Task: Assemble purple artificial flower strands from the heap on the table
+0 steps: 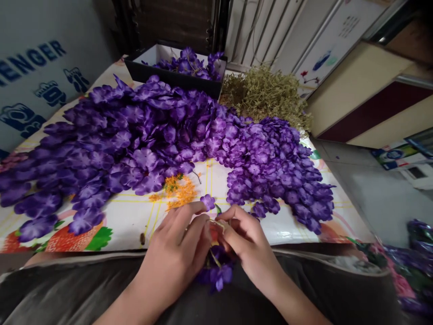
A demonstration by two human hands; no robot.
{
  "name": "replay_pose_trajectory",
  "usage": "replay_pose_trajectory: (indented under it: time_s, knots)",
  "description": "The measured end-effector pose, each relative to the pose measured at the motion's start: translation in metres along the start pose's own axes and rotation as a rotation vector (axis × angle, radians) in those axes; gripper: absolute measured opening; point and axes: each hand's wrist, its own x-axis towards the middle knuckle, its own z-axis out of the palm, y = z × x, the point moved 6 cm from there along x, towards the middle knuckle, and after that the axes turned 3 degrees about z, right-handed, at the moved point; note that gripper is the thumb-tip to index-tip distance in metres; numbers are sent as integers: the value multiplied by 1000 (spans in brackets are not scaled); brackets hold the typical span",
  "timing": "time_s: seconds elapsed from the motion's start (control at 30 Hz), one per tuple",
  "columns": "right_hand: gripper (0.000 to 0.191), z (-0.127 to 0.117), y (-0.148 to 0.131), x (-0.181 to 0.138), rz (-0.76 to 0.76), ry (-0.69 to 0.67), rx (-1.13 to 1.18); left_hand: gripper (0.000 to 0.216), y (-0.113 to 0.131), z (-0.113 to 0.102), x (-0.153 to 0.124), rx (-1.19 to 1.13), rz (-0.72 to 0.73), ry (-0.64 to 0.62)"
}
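Note:
Near the table's front edge, my left hand (pixel 179 246) and my right hand (pixel 252 241) meet, fingers pinched around a thin pale green flower stem (pixel 216 222). From beneath my hands a small bunch of purple artificial flowers (pixel 219 274) hangs over my dark-clothed lap. Just beyond my fingertips lies a single purple blossom (pixel 207 201). Small orange flower centres (pixel 182 190) are scattered ahead of my left hand. Purple artificial petals (pixel 152 122) are heaped at the left and middle, and another pile of purple blossoms (pixel 267 153) spreads to the right.
A black box (pixel 169 81) with purple flowers inside stands at the back of the table (pixel 128 221), beside a heap of olive-green stems (pixel 267 92). Cartons (pixel 372 90) stand at the right. Plastic-wrapped purple bundles (pixel 419 253) lie low on the right.

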Motion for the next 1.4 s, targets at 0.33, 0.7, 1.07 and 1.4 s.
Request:
replay_pose_trajectory:
  time_s: [0.33, 0.7, 1.07, 1.4]
  knots:
    - [19, 17, 6, -5, 156, -302, 82, 17, -6, 12, -5, -1429, -529, -28]
    - [29, -102, -23, 14, 54, 405, -1455, 21, 6, 23, -8, -1837, -763, -201]
    - [10, -105, -22, 19, -9, 372, -1317, 24, 1, 18, -13, -1830, -899, -287]
    - [33, -98, -26, 17, -173, 212, -726, 32, -65, -31, 12, -903, -909, -143]
